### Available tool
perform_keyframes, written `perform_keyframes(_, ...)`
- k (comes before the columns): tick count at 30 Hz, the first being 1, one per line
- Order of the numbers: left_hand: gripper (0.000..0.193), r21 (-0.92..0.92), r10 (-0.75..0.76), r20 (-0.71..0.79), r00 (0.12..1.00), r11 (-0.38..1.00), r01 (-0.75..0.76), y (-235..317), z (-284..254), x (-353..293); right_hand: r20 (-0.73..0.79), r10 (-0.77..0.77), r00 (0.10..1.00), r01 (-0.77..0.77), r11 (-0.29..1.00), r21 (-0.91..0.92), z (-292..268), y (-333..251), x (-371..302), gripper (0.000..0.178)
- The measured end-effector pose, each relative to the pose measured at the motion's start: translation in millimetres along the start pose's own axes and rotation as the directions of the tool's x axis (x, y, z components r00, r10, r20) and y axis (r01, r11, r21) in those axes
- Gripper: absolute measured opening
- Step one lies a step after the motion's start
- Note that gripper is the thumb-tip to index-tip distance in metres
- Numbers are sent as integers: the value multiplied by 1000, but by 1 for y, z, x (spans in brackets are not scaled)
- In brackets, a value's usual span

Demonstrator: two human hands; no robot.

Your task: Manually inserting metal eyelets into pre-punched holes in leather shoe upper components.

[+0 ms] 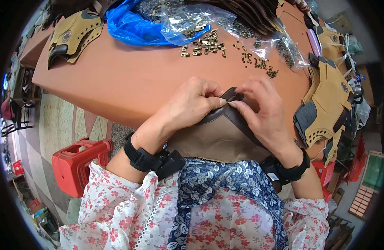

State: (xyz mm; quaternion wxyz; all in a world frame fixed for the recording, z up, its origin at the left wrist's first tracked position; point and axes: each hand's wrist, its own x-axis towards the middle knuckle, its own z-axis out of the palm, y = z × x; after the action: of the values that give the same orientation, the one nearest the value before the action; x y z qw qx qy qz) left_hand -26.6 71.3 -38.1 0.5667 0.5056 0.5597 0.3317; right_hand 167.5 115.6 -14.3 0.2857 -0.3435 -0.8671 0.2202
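A brown shoe upper (208,139) with dark leather trim rests over my lap and against the table edge. My left hand (185,102) is closed on its dark edge, thumb pressed down beside the trim's corner. Facing it, my right hand (265,114) pinches the same dark edge between thumb and curled fingers. The two thumb tips nearly meet there; whether a small metal part sits between them is too small to tell. Beyond my hands, bronze-coloured lace hooks (206,46) and small round rivets (258,62) lie scattered on the table.
The orange-brown table (138,79) holds a blue plastic bag (127,25) and clear bags (196,18) of metal parts. Tan shoe uppers lie at the left (73,35) and in a stack at the right (329,91). A red plastic stool (81,164) stands at the lower left.
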Motion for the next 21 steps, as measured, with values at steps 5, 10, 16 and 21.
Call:
perform_keyframes(5,11,-91,-9,37,999,996,13,3,-1,-1,-3,-237,972,230,944,-235,4,2,-4,14)
perform_keyframes(10,10,-44,17,23,1000,999,-16,3,-2,-2,24,-240,970,239,938,-251,4,1,-4,11)
perform_keyframes(16,11,-43,68,7,998,997,-68,-2,0,-1,72,-81,994,95,971,-220,1,-5,-3,9)
perform_keyframes(21,12,28,146,-18,989,989,-146,-6,0,-4,163,81,983,-52,983,-176,-4,-12,6,8)
